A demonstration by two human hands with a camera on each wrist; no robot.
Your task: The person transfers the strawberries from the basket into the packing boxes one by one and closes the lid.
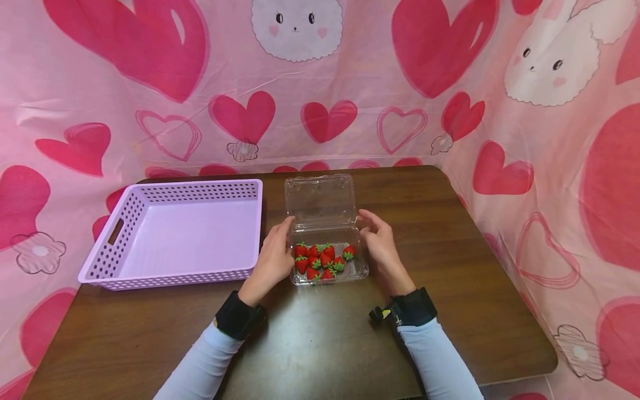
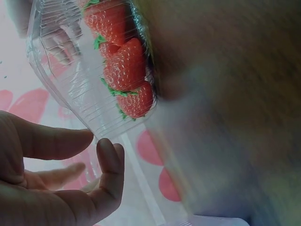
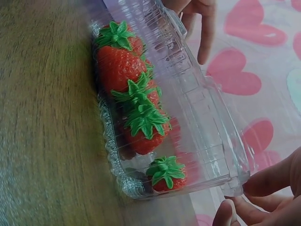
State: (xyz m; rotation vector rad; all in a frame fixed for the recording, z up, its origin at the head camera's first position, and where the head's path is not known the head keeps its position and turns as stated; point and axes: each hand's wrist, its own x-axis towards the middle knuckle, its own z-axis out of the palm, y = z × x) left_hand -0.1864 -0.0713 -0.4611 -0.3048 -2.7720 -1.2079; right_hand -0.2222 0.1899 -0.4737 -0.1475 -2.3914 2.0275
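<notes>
Several red strawberries [image 1: 327, 258] with green leaves lie in the base of a clear plastic clamshell container [image 1: 357, 270]. Its hinged lid [image 1: 320, 200] is folded back on the far side. At the container's left back corner is my left hand [image 1: 275, 253]; in the left wrist view its thumb [image 2: 61, 141] and curled forefinger pinch the rim. My right hand [image 1: 381, 244] is at the right back corner, where the right wrist view has thumb and fingers [image 3: 270, 181] around the corner edge. Strawberries [image 3: 122, 70] show through the clear wall there.
A lilac plastic basket [image 1: 200, 236] with perforated sides stands left of the container, close to my left hand. Both rest on a dark brown wooden table [image 1: 450, 311]. Pink heart-patterned cloth [image 1: 370, 128] hangs behind the table and along its sides.
</notes>
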